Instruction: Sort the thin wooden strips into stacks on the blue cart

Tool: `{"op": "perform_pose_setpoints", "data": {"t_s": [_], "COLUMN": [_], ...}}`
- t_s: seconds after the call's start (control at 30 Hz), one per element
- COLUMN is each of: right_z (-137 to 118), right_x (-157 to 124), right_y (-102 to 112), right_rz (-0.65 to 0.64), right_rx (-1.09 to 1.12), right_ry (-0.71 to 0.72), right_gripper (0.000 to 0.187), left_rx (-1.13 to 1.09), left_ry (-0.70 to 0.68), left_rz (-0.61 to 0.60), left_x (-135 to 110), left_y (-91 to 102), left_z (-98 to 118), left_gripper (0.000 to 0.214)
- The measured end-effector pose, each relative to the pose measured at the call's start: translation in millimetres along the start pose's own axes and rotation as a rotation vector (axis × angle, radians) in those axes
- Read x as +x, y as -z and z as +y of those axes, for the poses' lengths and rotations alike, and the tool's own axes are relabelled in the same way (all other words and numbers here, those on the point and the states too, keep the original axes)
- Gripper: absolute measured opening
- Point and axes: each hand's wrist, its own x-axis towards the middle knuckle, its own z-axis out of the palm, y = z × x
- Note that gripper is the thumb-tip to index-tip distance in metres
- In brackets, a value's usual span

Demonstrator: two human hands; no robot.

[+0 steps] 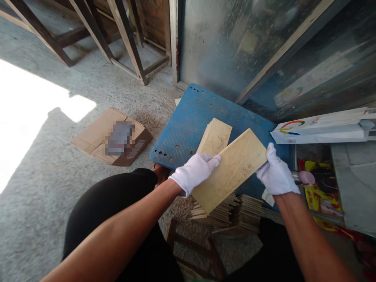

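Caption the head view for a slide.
Gloved left hand and right hand hold a pale board at a blue tabletop.

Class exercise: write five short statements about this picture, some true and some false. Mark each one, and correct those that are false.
1. The left hand and the right hand both wear white gloves. True.
2. Only the left hand touches the large pale board. False: both hands are on it.
3. A small stack of pale boards rests on the blue tabletop. True.
4. The cardboard box is on the blue tabletop. False: the cardboard box is on the floor.
5. The white bag has a plain surface with no print. False: it bears a coloured design.
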Motion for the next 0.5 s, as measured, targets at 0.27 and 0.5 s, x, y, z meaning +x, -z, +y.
{"op": "perform_pose_setpoints", "data": {"t_s": [0.27,0.5], "right_z": [11,31], "right_x": [6,14], "right_y": [25,50], "right_rz": [0.054,0.084], "right_rx": [-0.032,-0.006], "right_ry": [-0.287,-0.369], "right_gripper": [0.034,0.024], "left_rx": [-0.281,-0.298], "left_ry": [0.077,0.128], "left_rz": [0.250,0.426], "left_x": [13,26], "left_y": [-10.9,-5.6], "left_z": [-4,-4], "left_gripper": [0.039,0.043]}}
